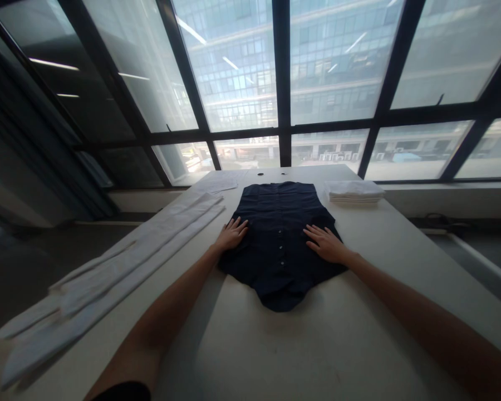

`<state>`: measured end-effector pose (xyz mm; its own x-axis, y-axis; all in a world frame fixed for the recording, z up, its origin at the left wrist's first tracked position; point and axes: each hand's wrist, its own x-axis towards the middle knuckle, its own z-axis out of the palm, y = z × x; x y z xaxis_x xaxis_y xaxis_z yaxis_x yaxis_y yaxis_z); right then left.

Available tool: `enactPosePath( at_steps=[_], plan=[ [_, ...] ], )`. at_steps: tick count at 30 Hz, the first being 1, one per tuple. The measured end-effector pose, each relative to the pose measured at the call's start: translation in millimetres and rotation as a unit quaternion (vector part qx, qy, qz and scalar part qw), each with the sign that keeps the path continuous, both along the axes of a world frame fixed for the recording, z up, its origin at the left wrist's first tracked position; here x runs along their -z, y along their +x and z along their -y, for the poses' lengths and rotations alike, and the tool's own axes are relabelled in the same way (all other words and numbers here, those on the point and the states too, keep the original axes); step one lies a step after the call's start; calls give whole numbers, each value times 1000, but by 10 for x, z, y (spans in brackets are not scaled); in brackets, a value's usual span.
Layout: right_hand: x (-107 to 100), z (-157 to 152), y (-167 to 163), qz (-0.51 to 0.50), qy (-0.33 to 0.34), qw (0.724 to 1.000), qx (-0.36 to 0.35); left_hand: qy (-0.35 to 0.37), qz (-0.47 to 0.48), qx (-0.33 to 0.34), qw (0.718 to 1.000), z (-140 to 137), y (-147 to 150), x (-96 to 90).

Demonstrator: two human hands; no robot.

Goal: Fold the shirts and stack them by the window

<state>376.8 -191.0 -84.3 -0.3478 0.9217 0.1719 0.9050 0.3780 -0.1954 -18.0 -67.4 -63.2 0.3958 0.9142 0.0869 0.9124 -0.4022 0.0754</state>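
Observation:
A dark navy shirt [280, 211] lies spread on the white table [250, 356], its row of small buttons running down the middle. No sleeves show at its sides, and the curved hem points toward me. On the shirt's left edge rests my left hand [231, 234], flat with fingers apart. My right hand [324, 243] presses flat near the right edge, fingers spread. Neither hand grips the cloth.
Long white garments [121, 267] lie in a row along the table's left side. A folded white stack [354, 191] sits at the back right. Papers [217, 181] and a small dark disc [260, 174] are near the far edge. Tall windows [237, 67] stand behind.

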Motion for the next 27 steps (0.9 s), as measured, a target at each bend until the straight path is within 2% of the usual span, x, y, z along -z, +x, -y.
enactPosePath(
  at_steps=[3, 6, 9, 12, 15, 18, 23, 27],
  plan=[
    [5, 5, 4, -1, 2, 1000, 3, 38, 24, -7, 999, 46, 54, -66],
    [3, 8, 3, -4, 1, 1000, 3, 76, 73, 48, 993, 119, 202, -122],
    [0, 8, 2, -4, -1, 1000, 3, 13, 55, 107, 993, 211, 353, -99],
    [-2, 7, 5, -6, -2, 1000, 6, -34, 16, 122, 992, 287, 432, -32],
    [-7, 11, 6, -7, -3, 1000, 4, -19, 43, 122, 991, 317, 442, 5],
    [-11, 14, 2, -9, -5, 1000, 5, 11, 83, 94, 992, 316, 428, 5],
    [-9, 21, -4, -11, 1, 1000, 6, -40, 14, 122, 992, 331, 402, -19],
    [-17, 34, -6, -19, 9, 1000, -8, -35, 20, 143, 989, 363, 391, -55]
  ],
)
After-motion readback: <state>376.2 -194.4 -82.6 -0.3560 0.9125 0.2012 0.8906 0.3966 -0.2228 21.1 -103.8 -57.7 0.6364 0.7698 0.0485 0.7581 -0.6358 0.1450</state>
